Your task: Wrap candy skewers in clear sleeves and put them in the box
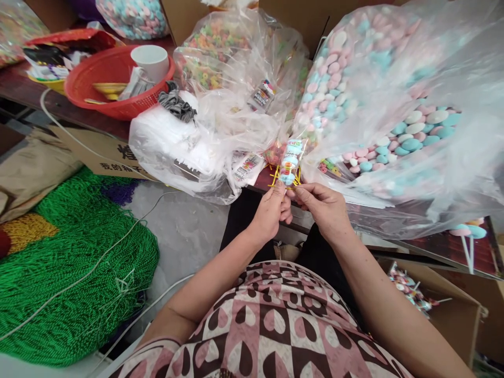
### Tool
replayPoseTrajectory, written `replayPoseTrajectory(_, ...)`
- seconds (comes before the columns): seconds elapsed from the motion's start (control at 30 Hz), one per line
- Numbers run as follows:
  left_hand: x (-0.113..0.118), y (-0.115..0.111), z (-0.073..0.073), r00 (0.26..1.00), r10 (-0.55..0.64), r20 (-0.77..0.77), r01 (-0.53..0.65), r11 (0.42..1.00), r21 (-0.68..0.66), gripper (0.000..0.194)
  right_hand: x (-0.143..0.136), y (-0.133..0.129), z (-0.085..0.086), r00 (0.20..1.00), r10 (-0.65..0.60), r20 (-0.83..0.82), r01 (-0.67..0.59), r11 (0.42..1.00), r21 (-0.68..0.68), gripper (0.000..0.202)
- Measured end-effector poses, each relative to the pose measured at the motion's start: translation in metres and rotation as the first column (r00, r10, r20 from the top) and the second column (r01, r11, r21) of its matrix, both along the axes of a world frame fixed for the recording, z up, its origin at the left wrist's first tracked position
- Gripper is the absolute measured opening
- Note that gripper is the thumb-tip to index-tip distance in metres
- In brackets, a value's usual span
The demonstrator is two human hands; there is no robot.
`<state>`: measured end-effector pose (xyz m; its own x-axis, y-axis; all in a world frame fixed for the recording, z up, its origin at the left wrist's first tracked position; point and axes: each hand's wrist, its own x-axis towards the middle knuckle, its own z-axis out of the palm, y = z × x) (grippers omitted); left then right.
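Note:
A small clear candy packet (290, 161) with blue and white pieces and an orange one stands upright over the table edge. Closed around its lower end are the fingers of my left hand (270, 212). My right hand (325, 206) pinches right beside it, at what looks like a yellow twist tie (296, 187) by the packet's neck. More yellow twist ties (272, 177) lie on the table behind the packet. Left of them is a bag of white printed wrappers (248, 167). The fingertips partly hide the packet's neck.
A large bag of pink, white and blue candies (413, 134) fills the right side. Gummy ring bags (216, 47) and a red basket (118, 107) with a white cup (149, 62) stand behind. Green bead strings (79, 273) lie left; a lollipop box (452, 294) is lower right.

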<state>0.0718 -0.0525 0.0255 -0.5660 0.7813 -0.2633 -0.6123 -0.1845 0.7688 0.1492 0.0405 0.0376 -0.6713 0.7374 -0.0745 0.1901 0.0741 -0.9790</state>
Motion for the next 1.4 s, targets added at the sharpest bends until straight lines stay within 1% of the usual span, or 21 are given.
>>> replayPoseTrajectory(0.1,0.001,-0.003,0.006,0.994,-0.085,0.070,0.082,0.996,0.046,0.048,0.003,0.001,-0.001,0.999,-0.024,-0.030,0.023,0.998,-0.050,0.020)
replayPoseTrajectory(0.2,0.002,-0.008,0.011,0.968,-0.201,0.149,0.188,0.977,0.097,0.046,0.007,0.003,-0.006,0.997,0.013,-0.076,-0.019,0.996,-0.087,0.019)
replayPoseTrajectory(0.27,0.003,-0.012,0.013,0.930,-0.298,0.214,0.276,0.953,0.128,0.045,0.013,0.005,-0.007,0.993,0.043,-0.110,-0.054,0.994,-0.096,0.019)
replayPoseTrajectory(0.33,0.006,-0.016,0.014,0.870,-0.411,0.273,0.377,0.911,0.169,0.044,0.022,0.007,-0.005,0.986,0.089,-0.141,-0.104,0.989,-0.107,0.018)
replayPoseTrajectory(0.4,0.011,-0.021,0.014,0.784,-0.532,0.318,0.483,0.846,0.225,0.045,0.033,0.011,0.000,0.971,0.177,-0.161,-0.199,0.970,-0.139,0.023)
replayPoseTrajectory(0.5,0.021,-0.024,0.012,0.633,-0.685,0.361,0.610,0.728,0.312,0.046,0.052,0.018,0.007,0.918,0.353,-0.182,-0.387,0.899,-0.208,0.045)
replayPoseTrajectory(0.57,0.027,-0.024,0.010,0.562,-0.734,0.381,0.651,0.677,0.344,0.045,0.062,0.021,0.007,0.875,0.442,-0.197,-0.480,0.847,-0.231,0.042)
replayPoseTrajectory(0.6,0.029,-0.024,0.009,0.546,-0.742,0.389,0.658,0.667,0.350,0.044,0.066,0.022,0.005,0.866,0.457,-0.203,-0.496,0.836,-0.234,0.036)
replayPoseTrajectory(0.63,0.031,-0.023,0.008,0.540,-0.743,0.395,0.658,0.666,0.353,0.044,0.069,0.022,0.002,0.867,0.452,-0.210,-0.493,0.838,-0.232,0.029)
replayPoseTrajectory(0.7,0.035,-0.022,0.007,0.552,-0.730,0.403,0.646,0.680,0.348,0.043,0.072,0.020,-0.007,0.898,0.377,-0.229,-0.425,0.876,-0.226,0.020)
replayPoseTrajectory(0.77,0.037,-0.020,0.007,0.585,-0.697,0.414,0.619,0.714,0.327,0.043,0.072,0.014,-0.016,0.941,0.243,-0.237,-0.294,0.932,-0.212,0.018)
replayPoseTrajectory(0.8,0.039,-0.019,0.007,0.615,-0.668,0.420,0.596,0.742,0.307,0.044,0.072,0.011,-0.020,0.957,0.171,-0.233,-0.216,0.959,-0.186,0.017)
replayPoseTrajectory(0.87,0.041,-0.016,0.008,0.699,-0.572,0.429,0.517,0.819,0.251,0.044,0.069,0.003,-0.025,0.977,0.039,-0.212,-0.057,0.995,-0.078,0.013)
replayPoseTrajectory(0.93,0.041,-0.014,0.009,0.784,-0.453,0.425,0.409,0.891,0.196,0.044,0.064,-0.005,-0.025,0.983,-0.037,-0.182,0.053,0.995,0.084,0.009)
replayPoseTrajectory(0.97,0.041,-0.013,0.011,0.816,-0.399,0.418,0.360,0.917,0.173,0.045,0.062,-0.008,-0.024,0.984,-0.051,-0.169,0.078,0.984,0.158,0.008)
replayPoseTrajectory(1.0,0.041,-0.013,0.012,0.840,-0.355,0.409,0.320,0.935,0.154,0.045,0.060,-0.011,-0.023,0.986,-0.054,-0.157,0.087,0.973,0.214,0.008)
replayPoseTrajectory(1.07,0.039,-0.013,0.014,0.872,-0.300,0.385,0.277,0.954,0.117,0.048,0.056,-0.013,-0.019,0.990,-0.029,-0.137,0.065,0.962,0.264,0.008)
replayPoseTrajectory(1.17,0.037,-0.015,0.015,0.905,-0.274,0.325,0.269,0.961,0.063,0.051,0.053,-0.012,-0.012,0.992,0.069,-0.104,-0.037,0.959,0.281,0.009)
replayPoseTrajectory(1.23,0.037,-0.016,0.015,0.925,-0.268,0.269,0.269,0.962,0.034,0.053,0.054,-0.011,-0.008,0.989,0.127,-0.072,-0.098,0.943,0.317,0.010)
replayPoseTrajectory(1.3,0.039,-0.016,0.014,0.945,-0.254,0.206,0.257,0.966,0.014,0.054,0.055,-0.011,-0.003,0.992,0.121,-0.042,-0.097,0.927,0.363,0.010)
replayPoseTrajectory(1.4,0.044,-0.016,0.010,0.959,-0.247,0.142,0.252,0.968,-0.018,0.054,0.057,-0.014,0.002,0.999,0.051,-0.010,-0.042,0.905,0.423,0.012)
